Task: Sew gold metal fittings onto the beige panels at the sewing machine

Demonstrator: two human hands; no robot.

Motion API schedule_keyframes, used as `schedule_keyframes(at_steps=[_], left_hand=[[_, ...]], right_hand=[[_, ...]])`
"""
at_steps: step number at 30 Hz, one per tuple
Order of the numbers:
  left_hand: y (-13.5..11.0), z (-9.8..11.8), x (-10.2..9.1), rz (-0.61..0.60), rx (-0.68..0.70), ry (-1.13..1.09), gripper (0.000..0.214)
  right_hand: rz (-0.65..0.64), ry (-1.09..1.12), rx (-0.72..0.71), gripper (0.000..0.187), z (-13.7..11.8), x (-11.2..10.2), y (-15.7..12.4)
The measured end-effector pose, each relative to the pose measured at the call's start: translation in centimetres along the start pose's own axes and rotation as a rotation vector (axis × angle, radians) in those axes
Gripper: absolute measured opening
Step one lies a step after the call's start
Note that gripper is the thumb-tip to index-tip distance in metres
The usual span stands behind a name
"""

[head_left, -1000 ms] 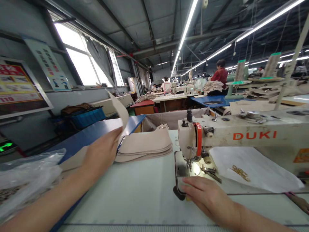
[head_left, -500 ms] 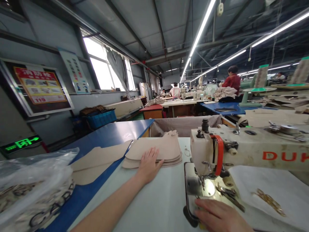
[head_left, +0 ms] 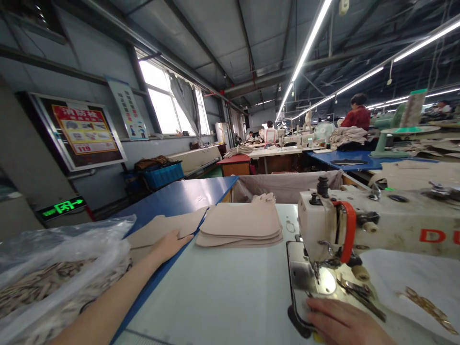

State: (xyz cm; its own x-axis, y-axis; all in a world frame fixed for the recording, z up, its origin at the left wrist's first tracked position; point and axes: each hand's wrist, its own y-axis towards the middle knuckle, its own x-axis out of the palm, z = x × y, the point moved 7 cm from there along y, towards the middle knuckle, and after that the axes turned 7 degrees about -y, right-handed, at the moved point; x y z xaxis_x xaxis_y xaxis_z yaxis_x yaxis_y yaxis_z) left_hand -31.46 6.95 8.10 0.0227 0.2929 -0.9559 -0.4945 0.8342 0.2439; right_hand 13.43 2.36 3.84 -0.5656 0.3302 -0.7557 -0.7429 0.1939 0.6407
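My left hand (head_left: 172, 245) reaches over the blue table's edge, its fingers spread on beige fabric pieces (head_left: 155, 231). Beside it, to the right, a neat stack of beige fabric panels (head_left: 239, 220) with rounded corners lies on the pale work surface. My right hand (head_left: 343, 318) rests by the metal plate (head_left: 299, 274) of a sewing machine (head_left: 319, 225), with fingers stretched out and close together. Just above those fingertips are the machine's needle area and a lit spot. No held thing shows in either hand.
An open plastic bag (head_left: 68, 278) of small beige strips stands at the left. Gold-coloured metal pieces (head_left: 427, 309) lie on white sheeting at the right. Behind the pale surface is a fabric-lined bin (head_left: 287, 184). A person in red (head_left: 356, 115) sits farther back.
My left hand has moved left, off the stack of panels and onto the fabric pieces on the blue table. My right hand stays by the machine plate. The view has turned slightly left.
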Motion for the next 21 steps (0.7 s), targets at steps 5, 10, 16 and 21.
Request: schedule_keyframes(at_steps=[5, 10, 16, 21], left_hand=[[-0.3, -0.8, -0.4, -0.029, -0.128, 0.01, 0.046], [-1.8, -1.1, -3.8, 0.145, -0.201, 0.017, 0.036], [-8.7, 2.9, -6.6, 0.296, 0.1, 0.004, 0.04], [-22.1, 12.5, -2.2, 0.269, 0.867, 0.009, 0.046]], right_hand=[[-0.046, 0.0, 0.012, 0.022, -0.1, -0.1, 0.0], [-0.05, 0.01, 0.039, 0.022, -0.3, -0.7, 0.2], [-0.009, 0.051, 0.065, 0.024, -0.1, -0.1, -0.6], [0.034, 0.038, 0.069, 0.031, -0.3, -0.8, -0.8]])
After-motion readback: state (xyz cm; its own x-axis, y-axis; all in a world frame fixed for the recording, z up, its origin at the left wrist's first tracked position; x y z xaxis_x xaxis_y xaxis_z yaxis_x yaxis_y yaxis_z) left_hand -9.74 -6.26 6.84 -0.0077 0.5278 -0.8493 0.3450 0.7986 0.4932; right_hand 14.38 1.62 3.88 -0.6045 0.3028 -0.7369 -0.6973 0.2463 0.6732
